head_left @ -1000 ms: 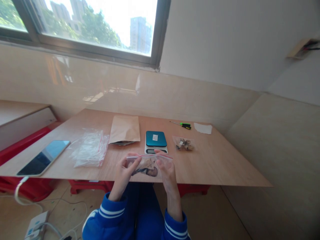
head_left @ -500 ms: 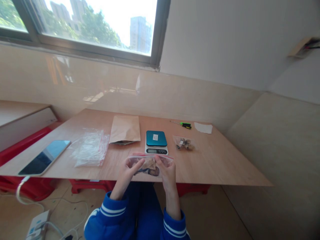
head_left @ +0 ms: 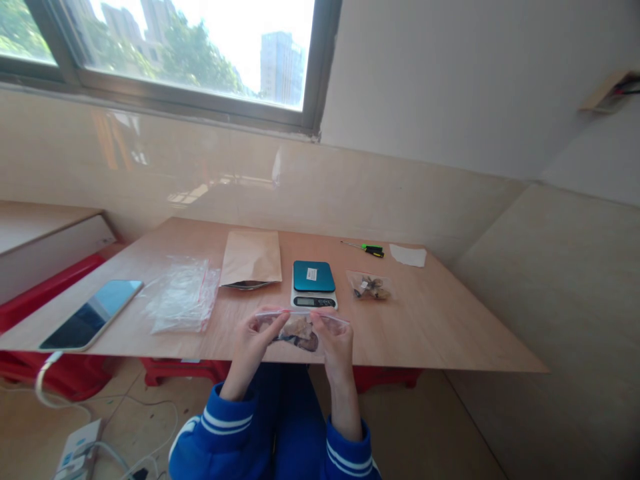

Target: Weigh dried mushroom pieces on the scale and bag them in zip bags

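A clear zip bag (head_left: 299, 333) with brown and dark dried pieces in it is held up at the middle of the near edge of the table (head_left: 440, 333), its closure strip along the top. The left hand (head_left: 253, 339) grips its left end and the right hand (head_left: 337, 340) its right end, both with fingers closed and thumbs pressed near the strip. Just beyond the held bag is the scale (head_left: 313, 277), with a teal plate, a small white label and a display facing the near edge. To the right of the scale lies a second filled bag (head_left: 371, 287); farther back, near the far edge, are the screwdriver tools (head_left: 373, 251) with green-black and yellow-black handles, and a torn white paper piece (head_left: 408, 256) close to the far right corner. Left of the scale, a brown paper pouch (head_left: 251, 259) lies flat, its slightly open mouth towards the near edge. Beside it, farther left, is a loose pile of clear bags (head_left: 183, 297). Nearest the left corner of the near edge rests a phone (head_left: 93, 317), a white cable (head_left: 43, 387) running from it over that edge.
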The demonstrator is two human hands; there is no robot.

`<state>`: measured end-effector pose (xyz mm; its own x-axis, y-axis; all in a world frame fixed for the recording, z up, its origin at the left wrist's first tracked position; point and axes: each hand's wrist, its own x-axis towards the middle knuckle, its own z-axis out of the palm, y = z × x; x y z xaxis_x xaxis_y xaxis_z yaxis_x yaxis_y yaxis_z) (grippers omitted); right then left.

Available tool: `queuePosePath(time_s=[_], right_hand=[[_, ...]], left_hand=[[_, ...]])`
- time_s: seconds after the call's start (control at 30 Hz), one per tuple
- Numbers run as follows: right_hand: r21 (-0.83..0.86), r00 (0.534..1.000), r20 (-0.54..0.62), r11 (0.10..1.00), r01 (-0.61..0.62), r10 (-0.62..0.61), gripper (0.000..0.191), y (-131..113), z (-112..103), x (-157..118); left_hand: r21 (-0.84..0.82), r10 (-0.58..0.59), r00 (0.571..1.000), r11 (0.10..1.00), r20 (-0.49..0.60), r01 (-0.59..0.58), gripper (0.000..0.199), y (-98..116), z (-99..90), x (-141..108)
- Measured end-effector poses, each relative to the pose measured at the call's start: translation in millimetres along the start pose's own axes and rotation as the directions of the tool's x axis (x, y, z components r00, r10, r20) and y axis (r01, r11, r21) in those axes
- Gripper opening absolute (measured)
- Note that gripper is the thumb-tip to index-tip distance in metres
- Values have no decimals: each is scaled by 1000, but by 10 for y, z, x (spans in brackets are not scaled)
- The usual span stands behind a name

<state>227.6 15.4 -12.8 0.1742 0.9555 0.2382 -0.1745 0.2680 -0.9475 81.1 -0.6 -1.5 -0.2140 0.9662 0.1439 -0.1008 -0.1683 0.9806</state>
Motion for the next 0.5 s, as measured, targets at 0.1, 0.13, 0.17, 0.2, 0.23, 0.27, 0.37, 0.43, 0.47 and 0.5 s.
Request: queuePosePath(time_s=[0.1, 0.13, 0.17, 0.2, 0.23, 0.27, 0.37, 0.43, 0.47, 0.5], right_hand=[[91, 1000, 10, 996, 3, -4, 23, -44, -27, 3], [137, 1000, 20, 990, -11, 8, 31, -56, -28, 0], [181, 998, 47, 983, -39, 31, 39, -65, -23, -4], [216, 994, 91, 973, -81, 62, 44, -69, -15, -10], [236, 986, 140, 964, -120, 88, 43, -68, -5, -18], [241, 978, 180, 959, -146, 104, 38, -64, 7, -25], [207, 976, 194, 969, -136, 96, 20, -30, 35, -38], [159, 987, 149, 984, -80, 57, 14, -4, 41, -38], [133, 990, 136, 990, -55, 37, 13, 6, 41, -36], [110, 992, 127, 994, -29, 15, 13, 15, 40, -35]], left_hand=[[-76, -36, 996, 996, 80, 42, 32, 41, 20, 1], [-94, -50, 994, 994, 95, 59, 35, 51, 28, 3], [-104, -67, 992, 991, 107, 78, 37, 58, 34, 4], [-106, -84, 990, 990, 113, 96, 36, 61, 39, 6], [-103, -95, 989, 989, 112, 107, 35, 60, 42, 8], [-98, -99, 989, 989, 105, 110, 32, 57, 44, 11], [-82, -77, 993, 993, 94, 85, 28, 47, 42, 14], [-72, -58, 994, 995, 96, 65, 27, 47, 44, 13], [-68, -51, 994, 996, 96, 58, 26, 50, 48, 11], [-64, -47, 994, 996, 97, 54, 25, 52, 54, 9]])
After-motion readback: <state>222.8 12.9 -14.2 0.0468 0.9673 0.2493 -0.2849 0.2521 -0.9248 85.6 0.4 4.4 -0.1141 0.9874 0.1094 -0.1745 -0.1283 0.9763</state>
